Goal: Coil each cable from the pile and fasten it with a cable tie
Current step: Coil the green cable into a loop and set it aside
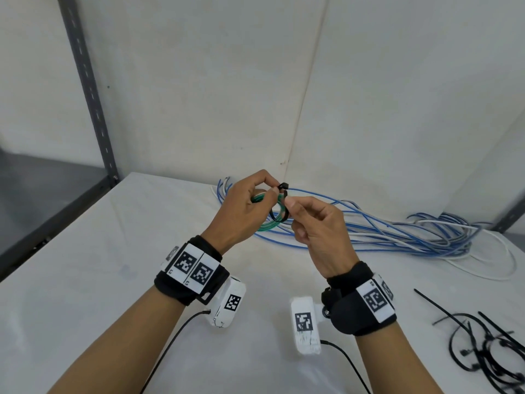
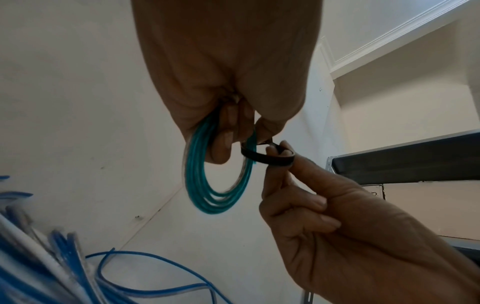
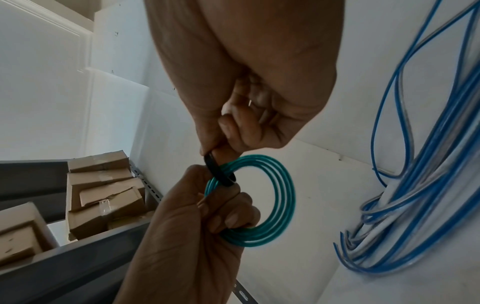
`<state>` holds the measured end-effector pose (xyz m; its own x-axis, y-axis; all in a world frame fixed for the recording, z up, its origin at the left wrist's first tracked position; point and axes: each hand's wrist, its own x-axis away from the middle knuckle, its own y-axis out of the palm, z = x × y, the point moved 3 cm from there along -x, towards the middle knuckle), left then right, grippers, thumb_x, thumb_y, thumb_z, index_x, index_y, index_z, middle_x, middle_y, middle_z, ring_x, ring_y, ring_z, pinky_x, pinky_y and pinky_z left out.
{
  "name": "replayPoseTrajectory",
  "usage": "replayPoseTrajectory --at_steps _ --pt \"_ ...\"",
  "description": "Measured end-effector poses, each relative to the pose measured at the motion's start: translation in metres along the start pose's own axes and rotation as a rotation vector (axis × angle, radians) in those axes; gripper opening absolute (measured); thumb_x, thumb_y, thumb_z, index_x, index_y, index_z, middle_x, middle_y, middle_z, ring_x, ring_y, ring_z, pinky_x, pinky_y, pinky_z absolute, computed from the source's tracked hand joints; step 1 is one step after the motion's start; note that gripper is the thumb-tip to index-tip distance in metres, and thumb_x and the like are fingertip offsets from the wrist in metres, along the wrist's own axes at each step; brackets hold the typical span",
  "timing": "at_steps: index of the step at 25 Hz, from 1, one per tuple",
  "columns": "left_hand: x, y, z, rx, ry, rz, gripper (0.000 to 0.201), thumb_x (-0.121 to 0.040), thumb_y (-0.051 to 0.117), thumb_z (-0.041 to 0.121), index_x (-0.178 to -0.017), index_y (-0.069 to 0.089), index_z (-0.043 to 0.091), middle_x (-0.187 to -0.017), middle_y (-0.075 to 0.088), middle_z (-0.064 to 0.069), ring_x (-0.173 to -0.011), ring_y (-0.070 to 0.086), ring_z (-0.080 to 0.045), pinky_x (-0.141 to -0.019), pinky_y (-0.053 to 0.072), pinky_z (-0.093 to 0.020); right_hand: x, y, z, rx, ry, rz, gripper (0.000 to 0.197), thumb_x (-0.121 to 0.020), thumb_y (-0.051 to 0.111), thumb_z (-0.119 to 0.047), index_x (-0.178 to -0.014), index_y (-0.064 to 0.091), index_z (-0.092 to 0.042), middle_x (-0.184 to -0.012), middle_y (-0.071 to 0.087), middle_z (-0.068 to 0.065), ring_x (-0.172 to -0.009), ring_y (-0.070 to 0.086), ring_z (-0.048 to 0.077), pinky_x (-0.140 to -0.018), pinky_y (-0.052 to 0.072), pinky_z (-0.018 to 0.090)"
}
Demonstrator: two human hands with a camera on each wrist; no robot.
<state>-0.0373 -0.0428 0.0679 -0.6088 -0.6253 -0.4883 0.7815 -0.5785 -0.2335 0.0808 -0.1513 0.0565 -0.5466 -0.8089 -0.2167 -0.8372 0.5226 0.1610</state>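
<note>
A green coil [image 1: 272,216] of about four turns hangs in the air above a white table [image 1: 85,280], held between two raised hands with a black tie [image 1: 279,207] looped around its strands. The left hand [image 1: 244,206] grips the coil, its lower fingers curled through the ring, while thumb and forefinger pinch the tie's head end near the top. The right hand [image 1: 315,231] pinches the tie's other end between thumb and forefinger, the remaining fingers folded into the palm. In the left wrist view the tie [image 2: 267,158] forms a small open loop around one side of the coil [image 2: 210,185]; the right wrist view shows the tie [image 3: 221,174] crossing the coil [image 3: 262,197] just where the two hands meet.

Behind the hands, a loose pile [image 1: 383,231] of blue and white cables sprawls across the table to the wall; the number of cables cannot be told. At the table's right edge lies a heap of spare ties [image 1: 488,351], several looped, too tangled to count. Each forearm carries a black wristband [image 1: 190,271] with square coded markers; no readable lettering shows. Cardboard boxes [image 3: 101,193], at least five, sit stacked on a grey shelf beside the table.
</note>
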Motion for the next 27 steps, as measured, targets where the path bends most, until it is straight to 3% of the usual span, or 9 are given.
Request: replayPoseTrajectory --at_steps 1,2,9,11,13,16,21,24,27 --pt "0.000 0.000 -0.001 -0.011 0.002 0.004 0.013 -0.103 0.053 0.014 -0.096 0.062 0.008 -0.050 0.043 0.008 -0.047 0.031 -0.008 -0.048 0.029 -0.024 0.000 0.000 0.002 0.005 0.003 -0.007 0.019 -0.093 0.067 -0.013 -0.102 0.073 0.003 -0.074 0.061 0.010 -0.048 0.034 0.012 -0.045 0.029 0.020" --pt "0.000 0.000 -0.002 -0.023 0.004 0.005 0.013 -0.103 0.054 0.014 -0.095 0.062 0.008 -0.049 0.042 0.013 -0.046 0.031 -0.007 -0.047 0.028 -0.022 0.000 -0.001 0.003 0.008 0.004 -0.009 0.019 -0.093 0.067 -0.014 -0.101 0.073 0.002 -0.075 0.061 0.011 -0.049 0.034 0.012 -0.045 0.029 0.020" --pt "0.002 0.004 -0.004 -0.097 0.027 0.009 0.012 -0.102 0.055 0.013 -0.093 0.060 0.008 -0.052 0.047 0.012 -0.047 0.033 -0.006 -0.049 0.027 -0.018 -0.006 -0.005 0.005 -0.009 0.002 -0.030 0.013 -0.095 0.066 -0.013 -0.095 0.073 -0.002 -0.074 0.067 0.010 -0.048 0.033 0.013 -0.046 0.027 0.021" --pt "0.002 0.003 -0.005 -0.108 0.037 0.007 0.011 -0.102 0.055 0.013 -0.094 0.061 0.009 -0.055 0.052 0.005 -0.050 0.034 -0.010 -0.050 0.028 -0.023 -0.007 -0.006 0.005 -0.022 0.026 -0.040 0.015 -0.094 0.066 -0.014 -0.096 0.073 -0.001 -0.079 0.066 0.012 -0.049 0.034 0.012 -0.046 0.027 0.021" --pt "0.001 0.003 -0.004 -0.110 0.054 0.005 0.010 -0.102 0.055 0.014 -0.098 0.063 0.012 -0.064 0.061 -0.012 -0.053 0.039 -0.022 -0.052 0.031 -0.031 -0.009 -0.005 0.003 -0.022 0.048 -0.059 0.017 -0.094 0.066 -0.015 -0.097 0.072 0.000 -0.083 0.066 0.014 -0.050 0.036 0.012 -0.047 0.028 0.022" --pt "0.001 0.004 -0.003 -0.127 0.113 0.019 0.011 -0.101 0.054 0.016 -0.103 0.065 0.019 -0.072 0.066 -0.017 -0.062 0.053 -0.037 -0.055 0.041 -0.039 -0.014 -0.006 -0.002 -0.029 0.073 -0.059 0.013 -0.095 0.065 -0.013 -0.096 0.072 -0.002 -0.075 0.066 0.008 -0.049 0.040 0.010 -0.046 0.033 0.019" --pt "0.006 0.009 -0.002 -0.216 0.175 0.005 0.010 -0.102 0.055 0.013 -0.099 0.063 0.014 -0.062 0.054 -0.014 -0.054 0.042 -0.026 -0.053 0.034 -0.036 -0.024 -0.009 0.000 -0.171 0.114 0.019 0.026 -0.093 0.067 -0.009 -0.116 0.065 0.002 -0.075 0.061 0.009 -0.051 0.050 0.007 -0.050 0.047 0.015" --pt "0.005 0.009 -0.004 -0.127 0.105 -0.025 0.010 -0.103 0.054 0.013 -0.097 0.061 0.011 -0.062 0.053 -0.008 -0.053 0.038 -0.015 -0.052 0.034 -0.033 -0.033 -0.006 -0.008 -0.079 0.134 -0.074 0.016 -0.094 0.066 -0.010 -0.104 0.072 0.000 -0.076 0.064 0.007 -0.054 0.052 0.006 -0.053 0.049 0.014" --pt "0.003 0.006 -0.008 0.032 -0.009 -0.050 0.013 -0.105 0.052 0.013 -0.096 0.058 0.006 -0.069 0.049 -0.025 -0.055 0.034 -0.022 -0.052 0.034 -0.035 -0.042 -0.005 -0.019 0.109 0.165 -0.117 0.007 -0.091 0.072 -0.014 -0.094 0.075 -0.009 -0.073 0.064 -0.002 -0.061 0.048 0.008 -0.052 0.042 0.018"
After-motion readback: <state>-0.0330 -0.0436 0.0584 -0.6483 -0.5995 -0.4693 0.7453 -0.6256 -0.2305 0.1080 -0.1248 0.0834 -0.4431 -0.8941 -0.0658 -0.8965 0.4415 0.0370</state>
